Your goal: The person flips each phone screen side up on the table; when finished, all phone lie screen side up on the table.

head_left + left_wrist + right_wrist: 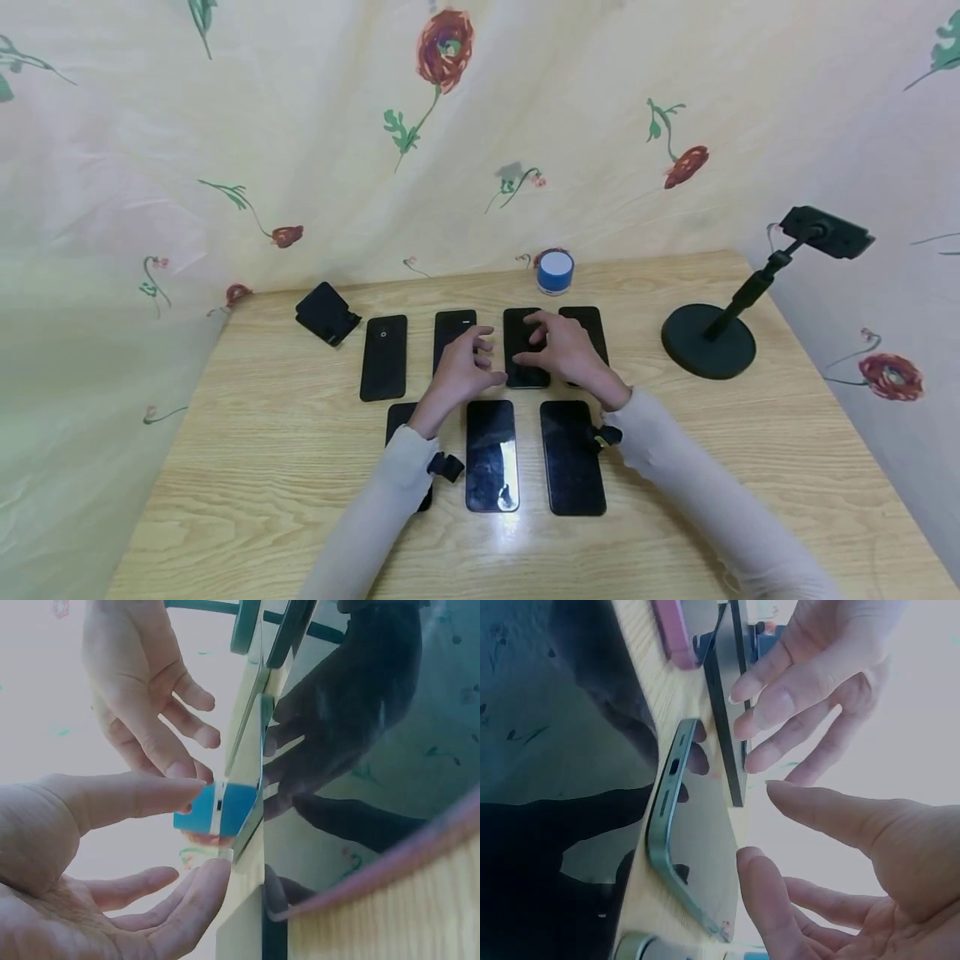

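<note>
Several dark smartphones lie flat on the wooden table in two rows. My left hand [463, 367] hovers with bent fingers at the second phone [446, 327] of the back row, overlapping it in the head view. Over the third phone [525, 377] of that row is my right hand [564, 346], thumb and fingers spread apart. Both hands hold nothing. In the right wrist view a phone with a pale green edge [660, 817] lies below the fingertips. The fourth back-row phone [588, 317] is partly hidden by the right hand, and a front-left phone [400, 414] by the left forearm.
Another phone [383, 358] ends the back row at left, beside a black folded stand [326, 312]. Two phones, the middle one [491, 456] and the right one [572, 467], lie in front. A blue cylinder [555, 273] stands behind; a black stand [708, 342] is at right.
</note>
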`<state>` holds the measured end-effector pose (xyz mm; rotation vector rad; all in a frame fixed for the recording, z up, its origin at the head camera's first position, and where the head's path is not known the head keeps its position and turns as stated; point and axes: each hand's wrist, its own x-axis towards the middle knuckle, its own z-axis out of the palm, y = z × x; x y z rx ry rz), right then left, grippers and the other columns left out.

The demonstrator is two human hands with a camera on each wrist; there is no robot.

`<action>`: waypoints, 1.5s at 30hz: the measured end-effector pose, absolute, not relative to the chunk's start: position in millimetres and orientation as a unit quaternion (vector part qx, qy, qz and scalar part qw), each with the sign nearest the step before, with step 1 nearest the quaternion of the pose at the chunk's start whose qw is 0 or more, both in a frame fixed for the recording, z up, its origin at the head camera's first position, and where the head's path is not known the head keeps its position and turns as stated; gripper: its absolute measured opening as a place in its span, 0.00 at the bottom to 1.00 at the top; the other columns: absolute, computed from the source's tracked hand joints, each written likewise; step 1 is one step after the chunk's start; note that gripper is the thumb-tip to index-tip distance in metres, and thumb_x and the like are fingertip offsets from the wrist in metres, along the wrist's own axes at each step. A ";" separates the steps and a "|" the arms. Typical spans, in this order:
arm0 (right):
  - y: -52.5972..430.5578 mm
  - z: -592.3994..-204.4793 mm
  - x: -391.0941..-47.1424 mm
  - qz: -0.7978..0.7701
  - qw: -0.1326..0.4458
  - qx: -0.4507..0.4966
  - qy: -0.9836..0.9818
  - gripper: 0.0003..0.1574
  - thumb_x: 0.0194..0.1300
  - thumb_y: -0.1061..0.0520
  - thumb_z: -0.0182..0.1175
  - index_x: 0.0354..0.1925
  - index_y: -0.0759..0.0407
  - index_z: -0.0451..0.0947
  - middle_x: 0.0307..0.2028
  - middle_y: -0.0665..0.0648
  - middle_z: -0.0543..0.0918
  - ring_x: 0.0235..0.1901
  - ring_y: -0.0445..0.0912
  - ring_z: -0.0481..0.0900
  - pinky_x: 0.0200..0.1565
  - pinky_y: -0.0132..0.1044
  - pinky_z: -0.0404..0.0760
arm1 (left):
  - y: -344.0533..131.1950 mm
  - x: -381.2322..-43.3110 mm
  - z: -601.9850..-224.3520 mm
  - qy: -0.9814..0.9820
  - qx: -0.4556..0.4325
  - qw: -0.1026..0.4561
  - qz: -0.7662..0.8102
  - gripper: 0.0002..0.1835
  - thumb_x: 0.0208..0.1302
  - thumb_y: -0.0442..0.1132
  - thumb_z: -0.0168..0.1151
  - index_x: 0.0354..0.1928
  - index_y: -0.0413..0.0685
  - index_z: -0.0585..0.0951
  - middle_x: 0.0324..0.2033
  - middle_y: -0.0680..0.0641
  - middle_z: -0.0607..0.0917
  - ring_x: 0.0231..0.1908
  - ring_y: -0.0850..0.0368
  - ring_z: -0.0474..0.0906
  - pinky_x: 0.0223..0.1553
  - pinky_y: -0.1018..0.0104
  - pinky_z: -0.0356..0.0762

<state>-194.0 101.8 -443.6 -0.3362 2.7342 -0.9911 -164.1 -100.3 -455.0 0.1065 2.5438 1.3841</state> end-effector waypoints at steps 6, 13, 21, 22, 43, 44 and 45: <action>89.2 -442.4 -193.6 -0.359 0.120 -0.120 0.918 0.42 0.62 0.50 0.76 0.69 0.60 0.74 0.49 0.63 0.88 0.42 0.52 0.84 0.41 0.39 0.80 | -119.0 -161.5 -455.8 0.874 0.037 0.084 0.477 0.43 0.56 0.34 0.78 0.74 0.43 0.70 0.60 0.37 0.82 0.56 0.40 0.83 0.57 0.48 0.84; 76.5 -444.4 -197.5 -0.380 0.133 -0.131 0.906 0.41 0.63 0.51 0.75 0.69 0.62 0.73 0.48 0.63 0.87 0.33 0.47 0.83 0.33 0.34 0.79 | -135.3 -157.6 -456.6 0.881 0.014 0.069 0.467 0.44 0.56 0.36 0.80 0.75 0.45 0.70 0.63 0.37 0.79 0.59 0.39 0.81 0.59 0.46 0.81; 63.0 -448.8 -200.8 -0.383 0.127 -0.157 0.901 0.37 0.66 0.51 0.72 0.68 0.65 0.74 0.47 0.62 0.86 0.36 0.47 0.85 0.42 0.39 0.83 | -145.5 -152.1 -456.7 0.891 0.004 0.064 0.450 0.44 0.55 0.38 0.81 0.74 0.47 0.71 0.63 0.37 0.78 0.59 0.40 0.79 0.60 0.46 0.80; 61.5 -449.1 -201.3 -0.384 0.128 -0.160 0.900 0.37 0.67 0.51 0.71 0.68 0.65 0.74 0.47 0.62 0.86 0.35 0.46 0.85 0.43 0.40 0.83 | -146.2 -151.3 -456.2 0.894 0.003 0.063 0.444 0.44 0.55 0.38 0.81 0.74 0.47 0.71 0.63 0.37 0.77 0.59 0.40 0.78 0.60 0.46 0.79; 34.5 -458.1 -218.4 -0.379 0.159 -0.145 0.900 0.32 0.75 0.51 0.63 0.69 0.66 0.72 0.48 0.64 0.88 0.33 0.46 0.86 0.35 0.33 0.80 | -132.8 -147.4 -453.8 0.958 -0.017 0.102 0.266 0.51 0.54 0.57 0.80 0.77 0.49 0.68 0.77 0.31 0.62 0.71 0.28 0.63 0.67 0.36 0.73; 33.7 -458.9 -219.8 -0.380 0.161 -0.145 0.899 0.32 0.75 0.52 0.62 0.69 0.66 0.72 0.48 0.64 0.88 0.33 0.46 0.86 0.34 0.33 0.80 | -131.8 -147.6 -453.7 0.960 -0.018 0.103 0.259 0.51 0.55 0.57 0.79 0.77 0.48 0.68 0.77 0.31 0.61 0.70 0.28 0.63 0.66 0.36 0.73; 32.7 -459.6 -221.0 -0.380 0.163 -0.143 0.899 0.32 0.75 0.52 0.62 0.70 0.66 0.71 0.48 0.64 0.88 0.32 0.46 0.86 0.34 0.33 0.80 | -130.8 -147.8 -453.6 0.961 -0.020 0.105 0.254 0.50 0.56 0.57 0.79 0.77 0.48 0.68 0.77 0.30 0.61 0.70 0.28 0.64 0.66 0.36 0.74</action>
